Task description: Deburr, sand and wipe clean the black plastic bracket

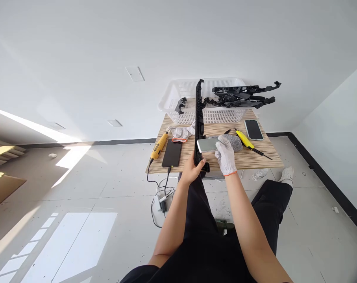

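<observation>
Presently, a long black part (199, 118) is held above the table (249, 162) by the left hand (191, 171), which is bare. The part is clasped close to its near end: the thumb is laid over the 3 o'clock side, while the other fingers are mostly hidden, so how firmly they are pressed cannot be told. From this grip, the long axis of the part is directed to 12 o'clock, and its far end is reached out over the white basket (216, 117).

By the gloved right hand (225, 155), found at about 2 o'clock from the left hand, a pale flat piece (208, 144) is pinched at its 3 o'clock end. The piece is laid along the line from 9 to 3 o'clock, nearly square to the part. On this crossing, it may be judged, any further move is dependent: the free 9 o'clock end of the piece is seen to overlap the part, just beyond the left hand. Whether the two are truly touching cannot be told from this angle.

Toward 10 o'clock from the left hand, a yellow rotary tool (159, 146) is rested. At about 1 o'clock from the right hand, a grey cloth bundle (235, 142) is placed.
</observation>
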Demonstrator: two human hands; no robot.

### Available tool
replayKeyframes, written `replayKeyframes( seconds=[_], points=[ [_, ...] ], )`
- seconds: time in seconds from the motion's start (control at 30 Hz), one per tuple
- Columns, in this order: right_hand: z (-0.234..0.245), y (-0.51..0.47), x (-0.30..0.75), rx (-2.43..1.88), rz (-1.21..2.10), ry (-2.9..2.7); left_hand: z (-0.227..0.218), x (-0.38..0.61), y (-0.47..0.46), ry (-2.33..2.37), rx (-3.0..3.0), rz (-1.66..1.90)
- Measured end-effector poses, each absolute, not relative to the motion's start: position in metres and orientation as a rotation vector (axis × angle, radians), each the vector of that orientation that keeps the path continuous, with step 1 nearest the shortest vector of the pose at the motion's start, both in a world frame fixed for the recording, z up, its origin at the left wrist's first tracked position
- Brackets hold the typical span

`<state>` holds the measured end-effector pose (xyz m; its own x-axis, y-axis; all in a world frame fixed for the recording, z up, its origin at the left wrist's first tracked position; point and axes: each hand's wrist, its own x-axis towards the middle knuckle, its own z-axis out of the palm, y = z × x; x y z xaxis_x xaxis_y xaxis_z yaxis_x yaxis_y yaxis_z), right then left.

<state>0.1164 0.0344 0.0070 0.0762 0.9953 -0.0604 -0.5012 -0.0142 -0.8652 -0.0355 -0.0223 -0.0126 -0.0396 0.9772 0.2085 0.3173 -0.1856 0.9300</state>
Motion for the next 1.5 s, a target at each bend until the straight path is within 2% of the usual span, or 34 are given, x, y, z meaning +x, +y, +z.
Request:
replayKeyframes(
  seconds=[0.27,0.77,1.0,1.13,1.37,1.5],
  points=[
    [0.005,0.038,0.122,-0.846,1.462,-0.667,-0.016,-0.037,-0.022,1.345,1.471,1.255],
    [0.013,0.028,0.114,-1.018,1.495,-1.083,-0.008,-0.038,-0.017,1.336,1.35,1.259],
    [0.006,0.039,0.121,-0.771,1.486,-0.587,-0.009,-0.036,-0.016,1.318,1.475,1.229],
    [0.007,0.047,0.123,-0.861,1.522,-0.535,-0.006,-0.036,-0.017,1.343,1.526,1.166],
    [0.008,0.049,0.112,-1.02,1.414,-0.951,-0.003,-0.032,-0.018,1.454,1.644,1.067],
    [0.007,0.049,0.109,-1.001,1.273,-0.781,-0.004,-0.031,-0.017,1.412,1.648,1.023]
  ],
)
